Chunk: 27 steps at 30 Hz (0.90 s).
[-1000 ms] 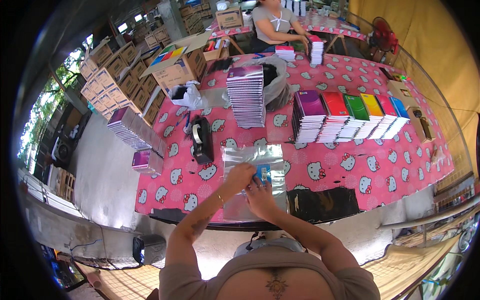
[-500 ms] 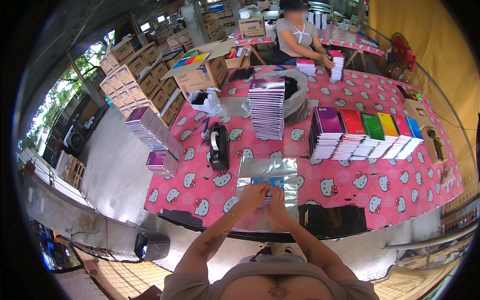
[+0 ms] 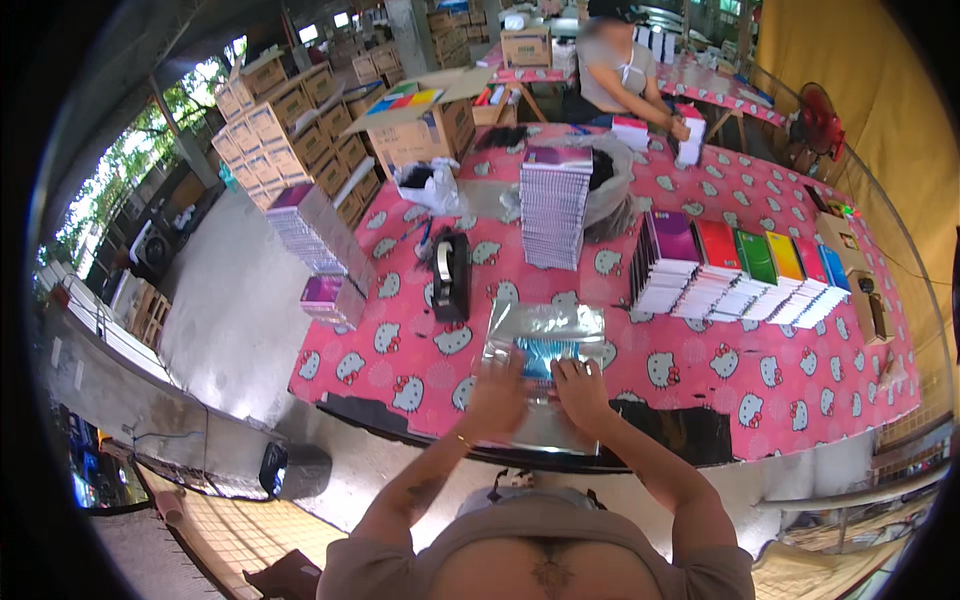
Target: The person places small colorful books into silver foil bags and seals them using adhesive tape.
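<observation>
On the pink table, close in front of me, lies a clear plastic bag with a blue-covered notebook at its middle. Over the notebook's near right corner my right hand lies flat with its fingers stretched out, a ring on one of them. At the left edge of the notebook is my left hand, its fingers smeared by motion. A black tape dispenser stands beyond my left hand. Behind the plastic rises a tall stack of purple notebooks.
Notebook stacks in several colours, including a green one, line the right. Wrapped purple notebooks sit at the left edge. Across the table a co-worker handles a notebook stack. An open carton and a plastic sack stand farther back.
My fingers, which were together at the notebook's near edge, have parted. The left hand has gone to its left side, the right to its right, lying flat. The view has shifted slightly.
</observation>
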Available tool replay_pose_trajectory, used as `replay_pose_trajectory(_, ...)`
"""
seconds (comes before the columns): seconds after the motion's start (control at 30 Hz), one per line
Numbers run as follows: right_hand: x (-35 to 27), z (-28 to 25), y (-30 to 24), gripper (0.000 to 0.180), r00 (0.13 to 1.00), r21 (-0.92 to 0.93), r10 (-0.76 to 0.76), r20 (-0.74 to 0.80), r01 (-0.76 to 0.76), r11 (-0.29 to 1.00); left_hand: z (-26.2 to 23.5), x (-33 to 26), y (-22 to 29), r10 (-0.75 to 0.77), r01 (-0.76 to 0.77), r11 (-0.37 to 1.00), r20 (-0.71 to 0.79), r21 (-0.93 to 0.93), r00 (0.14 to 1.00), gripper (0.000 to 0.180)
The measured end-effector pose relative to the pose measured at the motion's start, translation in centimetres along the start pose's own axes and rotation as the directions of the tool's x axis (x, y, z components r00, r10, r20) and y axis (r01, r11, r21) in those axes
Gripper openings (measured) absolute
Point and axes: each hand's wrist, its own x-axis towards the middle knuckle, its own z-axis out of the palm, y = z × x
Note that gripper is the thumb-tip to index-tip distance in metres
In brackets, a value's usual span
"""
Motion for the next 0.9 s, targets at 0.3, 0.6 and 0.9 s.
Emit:
replay_pose_trajectory(0.3, 0.4, -1.2, -0.5, 0.053, 0.999, 0.161, -0.029, -0.014, 0.030, 0.986, 1.4, 4.2, -19.1, -0.686, 0.441, 0.657, -0.241, -0.611, 0.687, 0.031)
replay_pose_trajectory(0.6, 0.0, -0.9, 0.3, 0.045, 0.998, 0.152, 0.008, -0.070, 0.003, 0.988, 4.8, 4.3, -19.3, -0.755, 0.126, -0.266, 0.288, -0.956, 0.589, 0.015)
replay_pose_trajectory(0.9, 0.4, -0.4, 1.0, 0.043, 0.996, 0.199, -0.052, -0.076, 0.066, 0.978, 1.3, 1.8, -18.7, -0.733, 0.679, 0.590, 0.064, -0.437, 0.678, 0.019)
